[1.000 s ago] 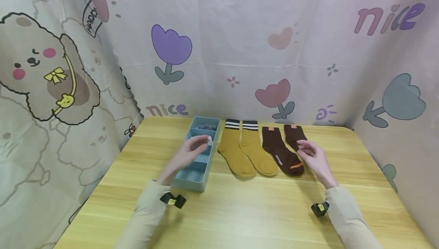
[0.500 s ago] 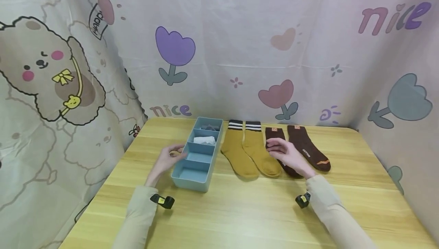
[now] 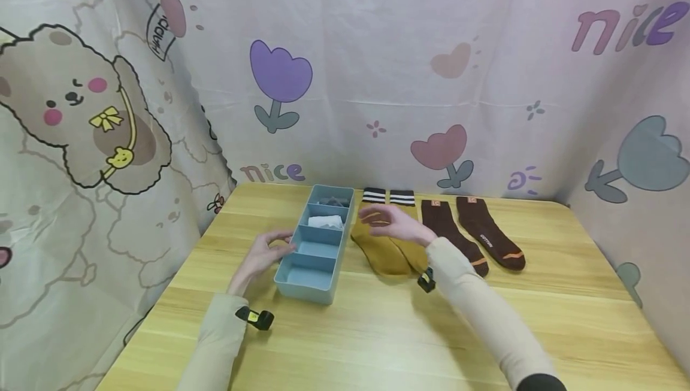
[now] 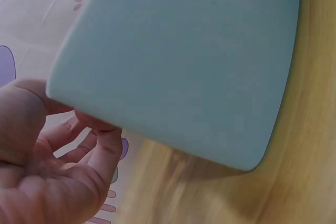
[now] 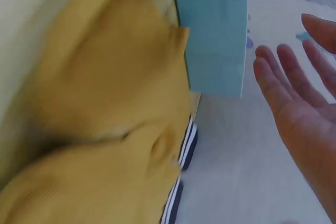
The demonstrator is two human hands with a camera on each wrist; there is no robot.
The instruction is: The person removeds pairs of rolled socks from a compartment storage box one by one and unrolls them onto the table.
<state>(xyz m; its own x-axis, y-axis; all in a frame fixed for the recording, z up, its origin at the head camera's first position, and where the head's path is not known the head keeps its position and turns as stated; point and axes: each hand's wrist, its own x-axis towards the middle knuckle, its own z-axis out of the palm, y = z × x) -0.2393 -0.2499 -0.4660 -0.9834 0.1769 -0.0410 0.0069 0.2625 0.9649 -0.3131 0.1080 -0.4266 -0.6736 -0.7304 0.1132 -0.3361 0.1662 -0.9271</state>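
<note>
A pale blue storage box (image 3: 304, 291) with compartments stands on the table. My left hand (image 3: 264, 254) is at its left wall, thumb over the rim and fingers along the outside, gripping it; in the left wrist view the left hand (image 4: 63, 156) is partly hidden behind the box's end wall (image 4: 184, 66). My right hand (image 3: 396, 223) hovers above two mustard yellow socks (image 3: 385, 256) with striped cuffs, holding nothing. The right wrist view shows the right hand (image 5: 302, 95) with fingers spread loosely, apart from the yellow socks (image 5: 115, 72) and the box (image 5: 215, 35).
Two dark brown socks (image 3: 450, 229) lie flat to the right of the yellow ones. One box compartment holds a white folded item (image 3: 326, 222); the back one holds something greyish (image 3: 331, 202). A printed curtain (image 3: 345, 79) hangs behind the wooden table (image 3: 388, 343).
My right hand has moved left from the brown socks to above the yellow ones. The left hand came down onto the box's left wall and stayed there.
</note>
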